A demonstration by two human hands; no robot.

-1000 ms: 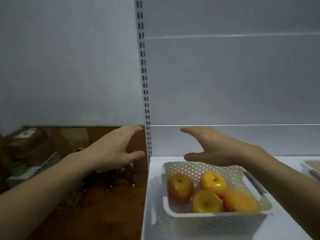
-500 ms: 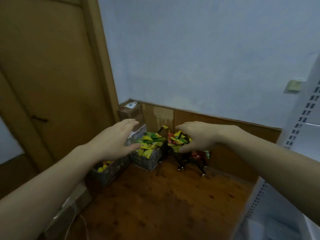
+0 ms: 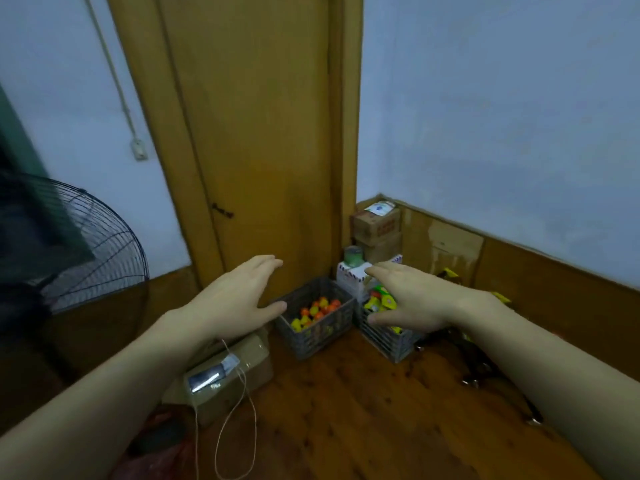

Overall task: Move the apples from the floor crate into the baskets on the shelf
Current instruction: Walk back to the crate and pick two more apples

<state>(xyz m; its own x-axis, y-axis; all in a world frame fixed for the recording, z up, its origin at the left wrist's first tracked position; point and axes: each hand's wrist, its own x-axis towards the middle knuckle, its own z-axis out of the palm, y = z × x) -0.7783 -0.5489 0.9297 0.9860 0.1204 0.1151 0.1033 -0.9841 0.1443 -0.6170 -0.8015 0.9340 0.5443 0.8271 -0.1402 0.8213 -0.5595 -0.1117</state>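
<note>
Both hands, left hand (image 3: 230,301) and right hand (image 3: 412,299), hang spread and empty; reaching right risks the neighbouring grey packet crate (image 3: 388,336) instead of the grey slatted plastic floor crate (image 3: 313,332) of orange-yellow apples (image 3: 317,311).

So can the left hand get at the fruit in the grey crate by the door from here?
Probably yes. The left hand is open and empty, the grey crate has no lid, and nothing lies between them. The crate sits low on the floor, so the person would likely have to move closer.

Floor crate (image 3: 317,323) before door (image 3: 256,133), apples (image 3: 317,311) inside; second crate (image 3: 388,336) just right; stacked boxes (image 3: 377,233) behind; fan (image 3: 90,247) far left.
</note>
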